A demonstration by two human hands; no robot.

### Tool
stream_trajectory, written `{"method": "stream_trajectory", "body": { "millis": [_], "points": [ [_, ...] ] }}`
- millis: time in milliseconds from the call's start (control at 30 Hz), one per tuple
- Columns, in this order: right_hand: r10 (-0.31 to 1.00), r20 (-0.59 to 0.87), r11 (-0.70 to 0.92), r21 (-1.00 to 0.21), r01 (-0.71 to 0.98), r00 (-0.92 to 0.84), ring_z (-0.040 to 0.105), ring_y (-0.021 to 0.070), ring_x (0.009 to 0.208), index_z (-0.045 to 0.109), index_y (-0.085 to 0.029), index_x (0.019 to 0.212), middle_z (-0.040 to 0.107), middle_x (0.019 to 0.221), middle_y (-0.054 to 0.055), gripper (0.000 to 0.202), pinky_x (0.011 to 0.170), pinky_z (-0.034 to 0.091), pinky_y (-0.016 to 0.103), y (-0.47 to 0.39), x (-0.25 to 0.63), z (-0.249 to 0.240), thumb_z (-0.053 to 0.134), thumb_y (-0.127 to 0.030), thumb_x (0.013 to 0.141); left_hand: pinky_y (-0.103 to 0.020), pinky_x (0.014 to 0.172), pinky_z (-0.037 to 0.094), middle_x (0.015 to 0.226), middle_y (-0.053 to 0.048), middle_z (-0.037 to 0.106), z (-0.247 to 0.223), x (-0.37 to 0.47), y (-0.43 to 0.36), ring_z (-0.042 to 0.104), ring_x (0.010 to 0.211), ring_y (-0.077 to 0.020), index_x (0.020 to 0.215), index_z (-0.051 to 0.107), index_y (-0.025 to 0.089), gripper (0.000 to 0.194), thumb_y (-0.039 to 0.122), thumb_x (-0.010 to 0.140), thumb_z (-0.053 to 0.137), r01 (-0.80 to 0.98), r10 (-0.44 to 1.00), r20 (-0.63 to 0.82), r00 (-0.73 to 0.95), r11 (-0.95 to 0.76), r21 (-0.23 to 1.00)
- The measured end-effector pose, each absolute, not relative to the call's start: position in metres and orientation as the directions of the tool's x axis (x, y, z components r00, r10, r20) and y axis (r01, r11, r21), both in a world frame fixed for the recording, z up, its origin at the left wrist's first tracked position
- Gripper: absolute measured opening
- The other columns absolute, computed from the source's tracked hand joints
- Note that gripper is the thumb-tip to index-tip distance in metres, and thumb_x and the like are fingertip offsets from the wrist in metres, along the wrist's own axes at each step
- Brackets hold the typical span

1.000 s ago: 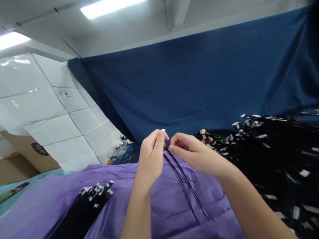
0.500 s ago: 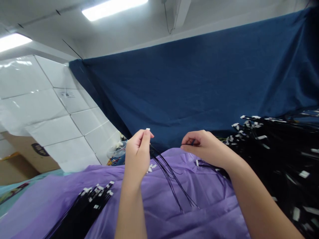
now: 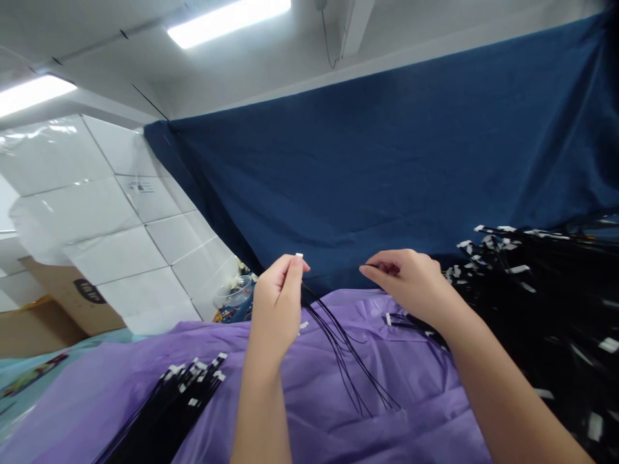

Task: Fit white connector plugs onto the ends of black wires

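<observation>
My left hand (image 3: 280,296) is closed on a wire harness, with its small white connector (image 3: 299,255) sticking up past the thumb tip. The harness's thin black wires (image 3: 344,345) hang from that hand and fan out to the lower right over the purple cloth (image 3: 333,432). To the right and apart from it, my right hand (image 3: 403,274) is held in a pinch, thumb against forefinger. Whatever is between those fingertips is too small to make out. Below the right hand, another white connector (image 3: 389,319) with black wires lies on the cloth.
A bundle of black wires with white connectors (image 3: 181,393) lies at the lower left. A large heap of similar harnesses (image 3: 532,322) fills the right side. Behind hangs a blue curtain (image 3: 377,167). White boxes (image 3: 106,212), a cardboard box (image 3: 72,296) and a clear plastic container (image 3: 233,293) stand left.
The view has shifted slightly, so both hands appear a little farther right. The left hand keeps its grip on the harness. The right hand's fingers remain pinched, and the hand has turned slightly.
</observation>
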State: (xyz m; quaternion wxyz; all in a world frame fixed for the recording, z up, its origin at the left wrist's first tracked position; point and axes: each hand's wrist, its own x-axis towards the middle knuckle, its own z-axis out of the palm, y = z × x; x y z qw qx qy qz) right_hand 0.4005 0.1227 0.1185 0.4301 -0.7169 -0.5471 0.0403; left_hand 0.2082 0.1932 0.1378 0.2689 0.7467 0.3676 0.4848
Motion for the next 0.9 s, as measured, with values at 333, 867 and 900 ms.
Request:
{"method": "stream_trajectory", "body": {
  "millis": [333, 867, 900],
  "points": [
    [0.610, 0.465, 0.483, -0.860, 0.164, 0.642, 0.064, 0.0185, 0.093, 0.071, -0.020, 0.103, 0.069, 0.102, 0.006, 0.029, 0.081, 0.051, 0.032, 0.132, 0.395, 0.119, 0.064, -0.039, 0.083, -0.025, 0.061, 0.034, 0.069, 0.002, 0.046, 0.139, 0.212, 0.185, 0.045, 0.067, -0.0119, 0.089, 0.058, 0.022, 0.030, 0.047, 0.093, 0.043, 0.300, 0.792, 0.512, 0.333, -0.604, 0.739],
    [0.783, -0.039, 0.584, -0.297, -0.756, 0.620, 0.037, 0.0019, 0.042, 0.043, -0.015, 0.074, 0.042, 0.059, -0.006, 0.022, 0.037, 0.038, 0.013, 0.123, 0.404, 0.140, 0.043, -0.013, 0.096, -0.023, 0.061, 0.035, 0.068, 0.003, 0.044, 0.133, 0.222, 0.187, 0.042, 0.065, -0.0095, 0.086, 0.057, 0.021, 0.030, 0.046, 0.094, 0.043, 0.201, 0.774, 0.480, 0.412, -0.591, 0.781],
    [0.790, -0.030, 0.574, -0.316, -0.755, 0.613, 0.033, 0.0020, 0.040, 0.044, -0.015, 0.074, 0.039, 0.057, -0.007, 0.021, 0.033, 0.031, 0.013, 0.123, 0.404, 0.140, 0.047, -0.015, 0.095, -0.022, 0.061, 0.035, 0.068, 0.003, 0.044, 0.133, 0.222, 0.188, 0.043, 0.065, -0.0091, 0.085, 0.058, 0.020, 0.030, 0.045, 0.094, 0.044, 0.158, 0.777, 0.480, 0.408, -0.578, 0.801]
  ]
}}
